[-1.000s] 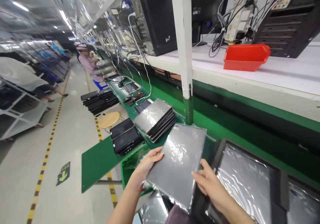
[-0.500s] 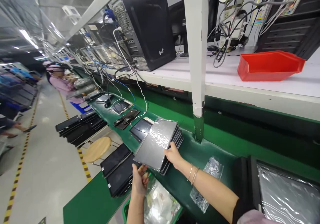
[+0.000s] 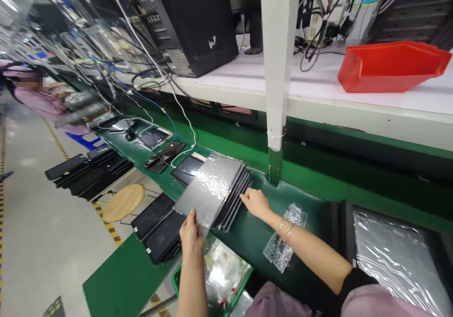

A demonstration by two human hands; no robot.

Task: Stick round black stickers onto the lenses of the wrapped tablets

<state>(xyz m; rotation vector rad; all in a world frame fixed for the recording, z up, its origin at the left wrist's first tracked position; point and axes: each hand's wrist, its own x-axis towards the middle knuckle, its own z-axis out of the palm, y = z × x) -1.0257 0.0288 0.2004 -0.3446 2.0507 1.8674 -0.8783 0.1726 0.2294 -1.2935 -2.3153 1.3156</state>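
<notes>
The left hand [image 3: 191, 236] pinches a corner of the shiny panel [image 3: 211, 181] on top of the pile [image 3: 235, 203] on the counter [image 3: 244, 245], the right hand [image 3: 256, 204] curls beside it, grip unclear, so nudge edges even gently.

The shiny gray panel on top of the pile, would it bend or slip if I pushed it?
The shiny gray panel would probably stay stiff, since it lies flat with straight edges. It may slip easily, because its clear plastic wrap looks smooth and glossy. Pushing hard might also shift the pile, whose layers show no strap around them.
</notes>
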